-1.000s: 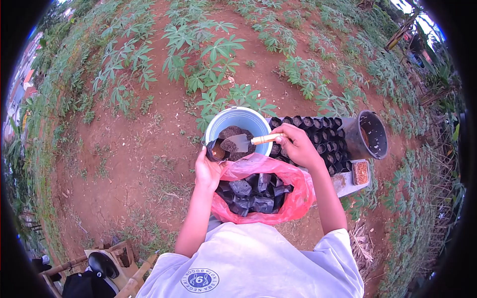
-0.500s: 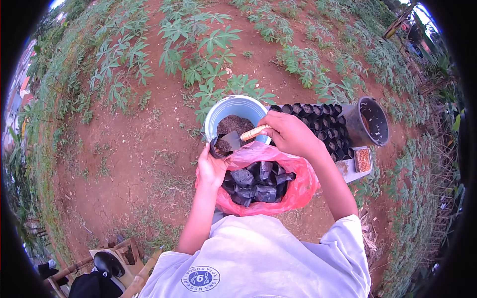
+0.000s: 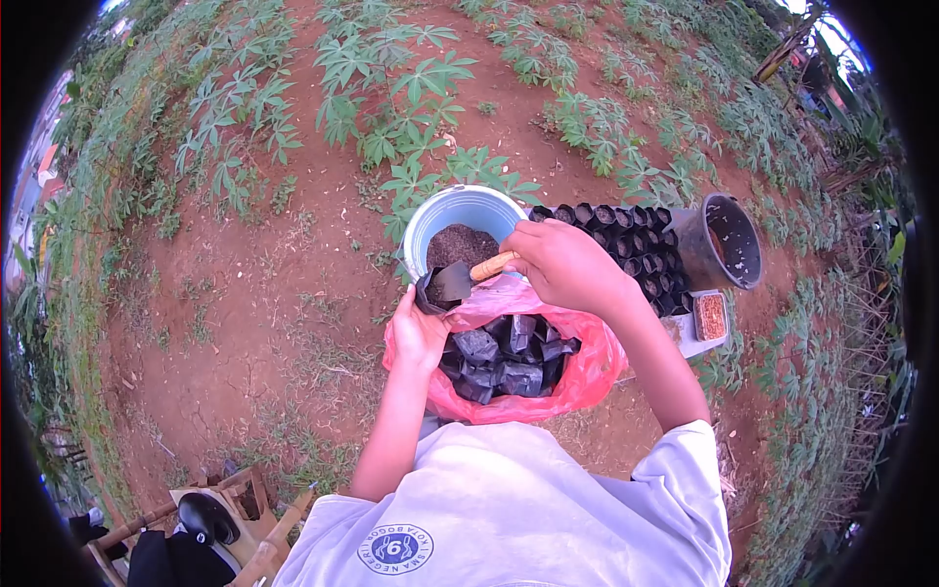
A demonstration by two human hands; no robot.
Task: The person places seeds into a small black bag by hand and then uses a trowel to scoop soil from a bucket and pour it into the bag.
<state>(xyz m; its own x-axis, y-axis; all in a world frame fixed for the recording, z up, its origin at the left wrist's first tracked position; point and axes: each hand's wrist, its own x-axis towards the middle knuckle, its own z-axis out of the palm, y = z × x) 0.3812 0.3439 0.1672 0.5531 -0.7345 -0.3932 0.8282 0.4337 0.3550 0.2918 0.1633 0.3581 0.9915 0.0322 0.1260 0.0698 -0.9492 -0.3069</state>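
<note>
While the left hand (image 3: pixel 421 335), partly closed, grips a small black bag (image 3: pixel 427 297) at seven o'clock of the blue bucket (image 3: pixel 422 217), the right hand (image 3: pixel 565 266), closed around the wooden handle, holds the trowel (image 3: pixel 453 282) with its blade at that bag's mouth. Dark soil (image 3: pixel 458 243) lies in the bucket; a red plastic bag (image 3: pixel 599 367) sits at five o'clock.
</note>
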